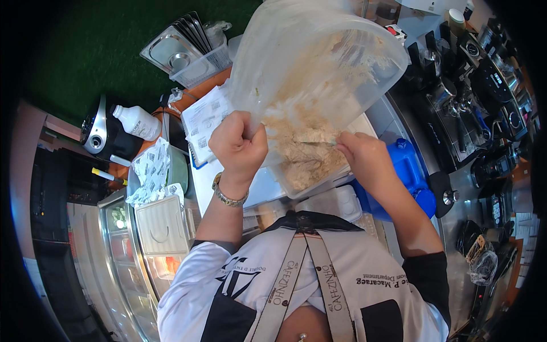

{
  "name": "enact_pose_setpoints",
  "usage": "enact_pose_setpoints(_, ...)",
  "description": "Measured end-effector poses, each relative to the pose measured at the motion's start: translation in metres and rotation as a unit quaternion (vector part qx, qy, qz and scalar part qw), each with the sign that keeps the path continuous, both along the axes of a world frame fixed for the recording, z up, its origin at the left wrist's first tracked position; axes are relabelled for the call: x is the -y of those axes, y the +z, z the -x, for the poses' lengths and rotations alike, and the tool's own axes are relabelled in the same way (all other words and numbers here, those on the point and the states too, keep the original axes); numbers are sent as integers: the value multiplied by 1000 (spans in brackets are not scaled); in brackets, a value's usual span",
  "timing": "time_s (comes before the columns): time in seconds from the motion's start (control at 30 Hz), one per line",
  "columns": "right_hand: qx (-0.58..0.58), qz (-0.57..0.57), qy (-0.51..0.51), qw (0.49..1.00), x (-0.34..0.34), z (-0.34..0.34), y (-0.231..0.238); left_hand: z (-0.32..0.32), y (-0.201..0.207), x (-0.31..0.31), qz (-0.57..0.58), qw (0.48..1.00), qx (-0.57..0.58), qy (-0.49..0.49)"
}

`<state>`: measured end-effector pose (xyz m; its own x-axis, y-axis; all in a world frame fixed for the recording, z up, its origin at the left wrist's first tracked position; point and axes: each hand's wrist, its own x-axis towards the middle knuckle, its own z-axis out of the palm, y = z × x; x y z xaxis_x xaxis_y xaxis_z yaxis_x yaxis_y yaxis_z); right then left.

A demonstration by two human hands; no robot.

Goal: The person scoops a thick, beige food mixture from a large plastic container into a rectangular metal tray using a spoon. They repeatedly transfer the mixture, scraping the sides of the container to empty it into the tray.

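Observation:
My left hand (239,142) is closed in a fist at the edge of a large translucent plastic container (268,51), which is tipped up with its mouth toward me. Beige paste smears its inner wall. Below the mouth, a clear rectangular tub (293,194) holds a heap of shredded beige food mixture (307,162). My right hand (364,157) pinches the end of a thin utensil (319,142) whose far part lies over the mixture. Whether it is a spoon or a spatula I cannot make out.
A blue jug (407,171) and a lidded clear box (336,202) stand close on the right and near side. Left are printed papers (205,122), a white bottle (137,122) and a bin with crumpled paper (152,171). Coffee machines (484,74) line the far right counter.

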<state>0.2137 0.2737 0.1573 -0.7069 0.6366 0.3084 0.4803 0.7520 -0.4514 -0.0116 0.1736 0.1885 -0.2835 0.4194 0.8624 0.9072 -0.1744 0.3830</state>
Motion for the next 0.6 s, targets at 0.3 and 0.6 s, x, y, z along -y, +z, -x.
enact_pose_setpoints(0.3, -136, -10, 77, 988, -32, 54, -10, -9, 11, 1, 10, 1000, -14, -20)
enact_pose_setpoints(0.6, -9, -4, 99, 995, -42, -10, -4, 0, 7, 9, -32, 998, -41, 20)
